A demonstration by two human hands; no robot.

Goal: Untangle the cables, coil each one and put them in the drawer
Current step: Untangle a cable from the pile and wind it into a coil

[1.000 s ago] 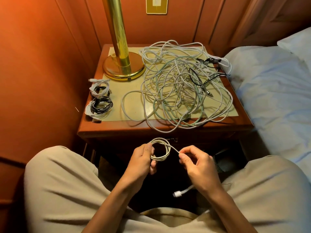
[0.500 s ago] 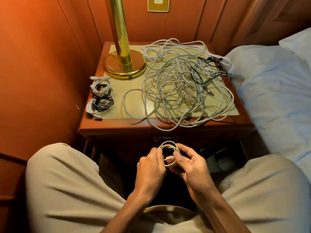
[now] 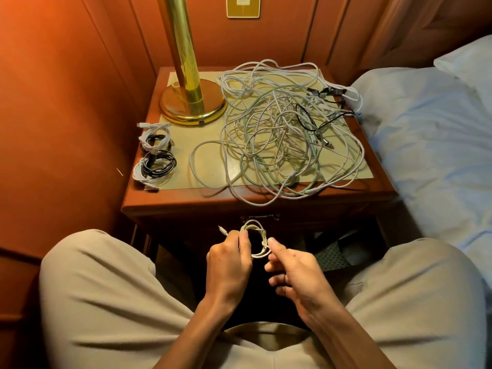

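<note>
A bed with pale blue-white sheets fills the right side, just beside a reddish-brown wooden nightstand whose tabletop has a cream inset panel. At the back left of that tabletop stands a polished brass lamp with a round base. A large tangled heap of white and pale green cables, with a few thin black ones at its far right, spreads over most of the tabletop, one loop hanging over the front edge. Near the left edge lie two small bundles of coiled white and black cables, one behind the other. On the nightstand's front, the metal drawer handle shows just below the edge. In front of it, between the person's knees in beige shorts, a small coiled white cable is held up by both hands: the left hand pinches the coil's left side, a plug end poking out leftward, while the right hand touches its right side with thumb and forefinger, the other fingers loosely curled.
</note>
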